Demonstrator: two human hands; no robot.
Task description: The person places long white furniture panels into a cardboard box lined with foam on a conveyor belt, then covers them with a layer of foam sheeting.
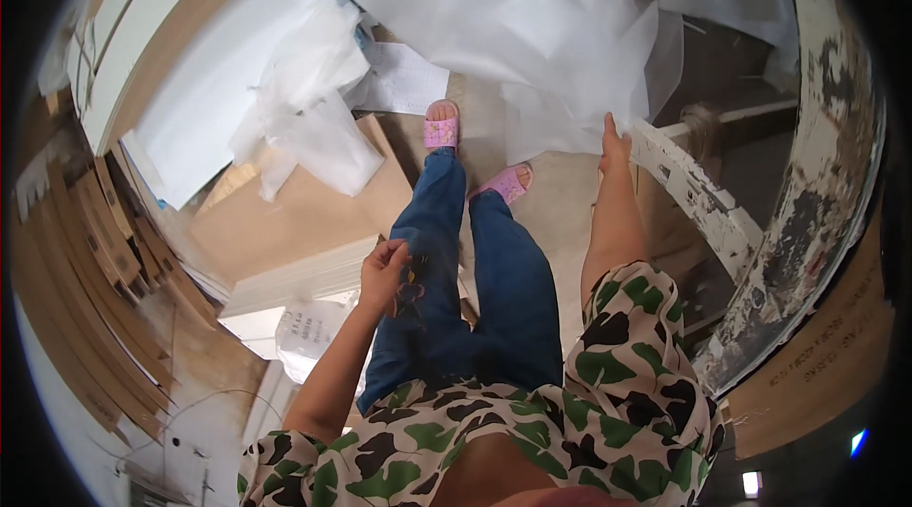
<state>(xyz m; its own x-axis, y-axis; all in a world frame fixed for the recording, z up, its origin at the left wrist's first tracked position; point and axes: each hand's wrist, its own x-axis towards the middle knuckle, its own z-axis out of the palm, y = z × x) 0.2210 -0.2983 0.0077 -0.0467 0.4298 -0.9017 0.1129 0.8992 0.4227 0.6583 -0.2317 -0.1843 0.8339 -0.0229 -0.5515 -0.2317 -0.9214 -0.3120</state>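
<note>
My left hand point(383, 267) is in front of my left thigh, its fingers curled together. Whatever may be in them is too small to make out. My right arm reaches forward, and my right hand point(614, 143) has its fingers stretched out beside the lower edge of a large translucent white packing sheet point(532, 27). Whether the fingertips touch the sheet cannot be told. The sheet spreads in loose folds across the far side. A crumpled piece of similar white film point(318, 117) lies left of my feet, over a brown board point(285, 227).
Stacked white-edged panels point(142, 41) and flat cardboard pieces point(95, 288) line the left. A clear plastic bag point(309, 336) sits by my left forearm. At the right stands a worn, paint-spattered frame point(817, 174), with a brown carton point(817, 355) beyond it.
</note>
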